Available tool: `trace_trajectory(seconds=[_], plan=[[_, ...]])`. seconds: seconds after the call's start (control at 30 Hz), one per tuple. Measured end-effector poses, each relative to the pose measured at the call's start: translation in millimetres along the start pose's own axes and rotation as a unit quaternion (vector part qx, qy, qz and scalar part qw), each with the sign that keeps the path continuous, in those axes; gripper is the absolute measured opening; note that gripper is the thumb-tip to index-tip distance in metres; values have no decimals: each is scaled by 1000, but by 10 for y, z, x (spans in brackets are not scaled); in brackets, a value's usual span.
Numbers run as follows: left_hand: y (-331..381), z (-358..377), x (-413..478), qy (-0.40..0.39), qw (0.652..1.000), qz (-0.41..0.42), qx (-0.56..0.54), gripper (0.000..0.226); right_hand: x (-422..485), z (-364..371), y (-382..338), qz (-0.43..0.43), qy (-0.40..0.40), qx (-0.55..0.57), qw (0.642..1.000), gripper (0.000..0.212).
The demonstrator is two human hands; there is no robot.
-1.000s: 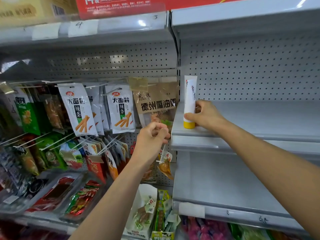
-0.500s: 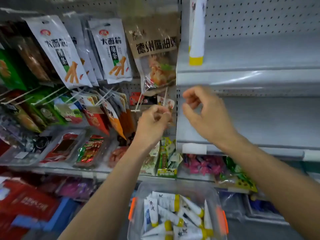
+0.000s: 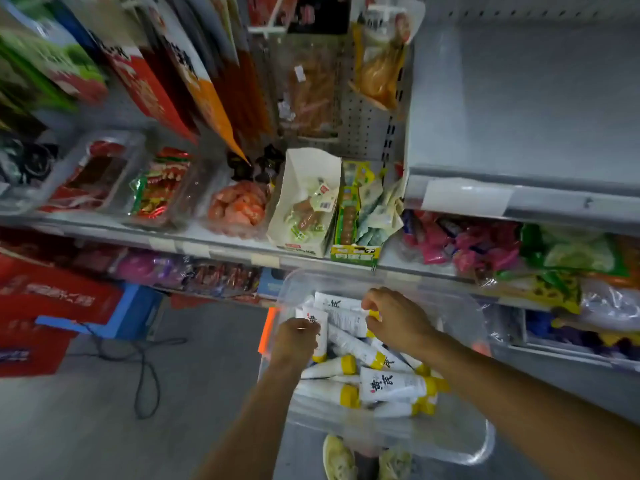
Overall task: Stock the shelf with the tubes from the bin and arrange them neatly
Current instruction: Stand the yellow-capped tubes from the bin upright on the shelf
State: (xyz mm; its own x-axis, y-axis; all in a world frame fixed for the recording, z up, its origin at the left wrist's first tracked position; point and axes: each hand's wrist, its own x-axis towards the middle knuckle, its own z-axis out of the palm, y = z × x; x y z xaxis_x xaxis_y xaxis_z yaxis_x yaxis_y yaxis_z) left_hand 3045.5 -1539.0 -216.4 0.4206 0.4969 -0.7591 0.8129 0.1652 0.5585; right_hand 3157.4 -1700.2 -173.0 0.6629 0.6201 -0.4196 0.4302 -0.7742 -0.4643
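While both hands work inside the clear plastic bin (image 3: 460,448), the stock lies directly beneath them.

Contents: white plastic squeeze tubes with yellow caps (image 3: 391,388), black-and-red lettering, heaped loosely, most long axes crosswise with caps to the right. Left hand (image 3: 294,342) curls its fingers round the near tube (image 3: 320,332), whose long axis runs toward the person, cap nearest. Right hand (image 3: 398,323) appears to pinch the cap end of the far tube (image 3: 346,320), which lies crosswise just left of it. Each hand is nearest its own tube. Grey metal shelf (image 3: 519,116) stands above and to the right, well apart from the bin. The likely next move is a lift up and rightward.
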Motion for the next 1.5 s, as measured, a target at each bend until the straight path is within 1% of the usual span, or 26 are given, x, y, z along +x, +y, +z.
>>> trace_trajectory(seconds=[0.03, 0.07, 0.13, 0.17, 0.23, 0.27, 0.3, 0.37, 0.47, 0.53, 0.57, 0.6, 0.67, 0.7, 0.73, 0.8, 0.9, 0.97, 1.07, 1.17, 1.23, 1.33, 1.4, 1.5], plan=[[-158, 109, 153, 24, 999, -17, 45, 14, 117, 164, 60, 10, -20, -19, 1000, 29], [-266, 222, 261, 40, 996, -25, 71, 20, 226, 312, 112, 19, -34, -44, 998, 33], [-422, 409, 404, 68, 994, -17, 81, 48, 412, 560, 193, 27, -60, -116, 991, 42], [-460, 483, 443, 88, 992, -1, 95, 58, 489, 658, 217, 18, -62, -157, 986, 46], [-533, 627, 526, 138, 982, 29, 128, 70, 602, 864, 267, -19, -34, -222, 974, 57], [-560, 688, 541, 164, 974, 35, 152, 72, 642, 958, 290, -26, -28, -254, 966, 63], [-600, 737, 556, 190, 964, 40, 182, 71, 672, 1041, 316, -35, 1, -269, 963, 65], [-674, 786, 599, 230, 944, 76, 223, 64, 728, 1157, 361, -43, 16, -268, 962, 61], [-699, 785, 673, 235, 942, 100, 218, 54, 695, 1045, 257, -65, 15, -269, 961, 60], [-682, 759, 675, 217, 951, 92, 202, 49, 622, 959, 203, -48, -31, -239, 969, 55], [-674, 733, 657, 201, 959, 86, 182, 43, 598, 969, 225, -22, -30, -219, 975, 53], [-665, 696, 627, 186, 967, 82, 154, 36, 546, 948, 211, 12, -54, -187, 981, 55], [-613, 602, 516, 167, 978, 74, 100, 20, 418, 867, 180, 69, -54, -99, 991, 64], [-583, 554, 461, 160, 981, 77, 82, 16, 348, 820, 179, 89, -49, -61, 993, 68], [-547, 515, 404, 147, 983, 84, 74, 16, 274, 763, 169, 104, -53, -36, 992, 70], [-478, 470, 326, 108, 986, 96, 86, 29, 135, 680, 160, 136, -66, -1, 989, 78], [-425, 487, 352, 44, 990, 80, 109, 61, 1, 586, 155, 150, -62, 47, 986, 82], [-412, 532, 446, 24, 987, 78, 138, 66, -10, 598, 193, 156, -60, 82, 983, 81], [-460, 611, 659, 32, 983, 69, 169, 62, 38, 722, 267, 177, -65, 139, 972, 82], [-555, 722, 820, 39, 974, 74, 210, 68, 60, 856, 306, 187, -49, 226, 955, 77], [-604, 768, 832, 57, 957, 106, 262, 69, 32, 902, 312, 183, -35, 254, 949, 72], [-571, 770, 745, 61, 927, 154, 336, 62, -55, 910, 324, 185, -23, 295, 937, 64], [-509, 734, 615, 58, 929, 171, 322, 56, -130, 837, 284, 198, -12, 349, 916, 53], [-340, 621, 228, 50, 959, 171, 222, 37, -270, 591, 127, 201, 17, 426, 882, 39]])
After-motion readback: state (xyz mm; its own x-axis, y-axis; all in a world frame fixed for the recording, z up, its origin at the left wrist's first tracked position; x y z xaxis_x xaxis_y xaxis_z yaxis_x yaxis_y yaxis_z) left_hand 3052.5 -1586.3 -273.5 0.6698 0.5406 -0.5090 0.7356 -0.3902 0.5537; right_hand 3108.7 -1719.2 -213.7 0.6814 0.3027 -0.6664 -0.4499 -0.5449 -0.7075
